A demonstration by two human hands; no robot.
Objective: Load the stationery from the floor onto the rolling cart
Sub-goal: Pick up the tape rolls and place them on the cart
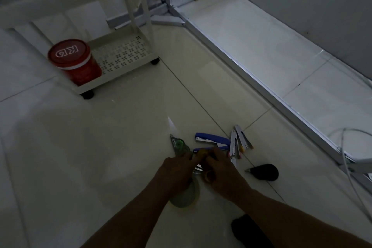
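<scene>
Stationery pile: scattered on the pale glossy tiled floor (124,127) at about 5 o'clock from the white plastic rolling cart (120,52), well apart from it
Left hand (177,169): fingers curled down over the pile, next to the green-and-clear correction tape dispenser (179,145); whether they are clamped on anything cannot be told in the dim light
Right hand (219,171): fingers bent together around a small yellowish item, meeting the left fingers; the grip itself is hidden
Nearby items: blue stapler (213,140) at 12 o'clock of the hands, white folded ruler-like strips (237,143) at 1 o'clock, black teardrop-shaped object (263,172) at 3 o'clock
Under the left wrist: a round grey-green roll of tape (185,197), partly covered
Cart: red lidded tub (74,60) on the perforated bottom shelf
Handling: all likely light and rigid; the stapler is best taken across its body, the tape dispenser by its flat sides, the strips pinched as one bundle so they do not fan out on the slick tile
</scene>
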